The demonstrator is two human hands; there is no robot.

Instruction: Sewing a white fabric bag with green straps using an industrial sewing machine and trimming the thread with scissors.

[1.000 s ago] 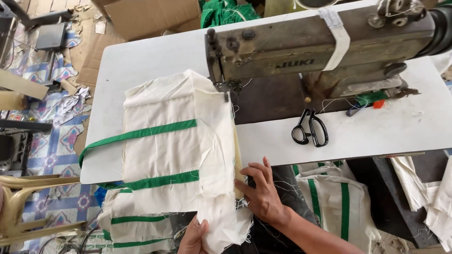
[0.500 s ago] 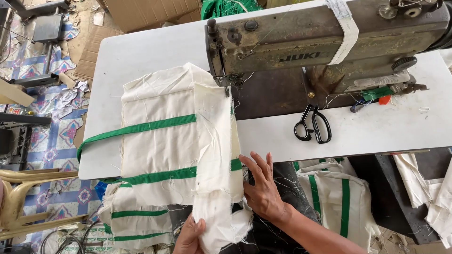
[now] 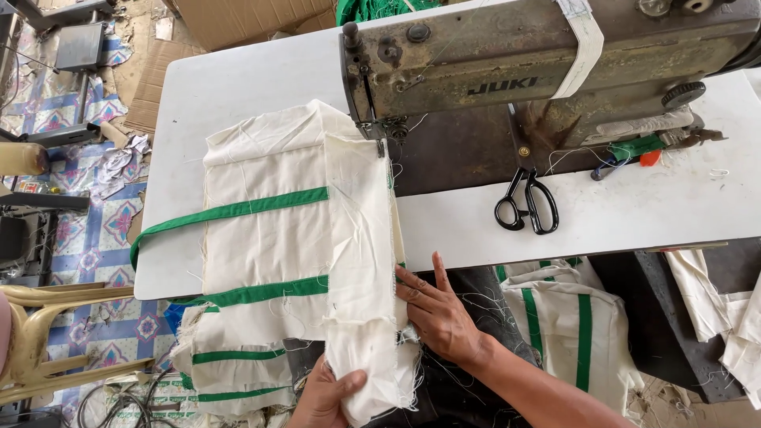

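A cream cloth bag (image 3: 293, 238) with green straps (image 3: 238, 212) lies in the centre-left of the frame, spread over the front edge of the white table (image 3: 634, 214) and hanging off it toward the bottom. Its far end sits right under the needle area of the sewing machine (image 3: 539, 63), which fills the upper right. A folded cream panel runs down the bag's right side, with a raw, frayed lower end.

The left hand (image 3: 325, 396), at the bottom centre, grips that frayed lower end: the thumb lies on top of the cloth and the fingers are curled beneath, mostly hidden. The right hand (image 3: 436, 309), just right of the panel at lower centre, lies flat with fingers stretched and slightly spread, fingertips pressing the cloth's right edge; it grasps nothing.

Black scissors (image 3: 527, 202) lie on the table to the right, below the machine, well apart from both hands. More cream-and-green bags (image 3: 563, 333) are piled under the table at lower right, and another seems to lie below the bag at lower left, though it is partly covered. A plastic chair (image 3: 40, 333) stands at far lower left, cardboard (image 3: 238, 20) at the top.
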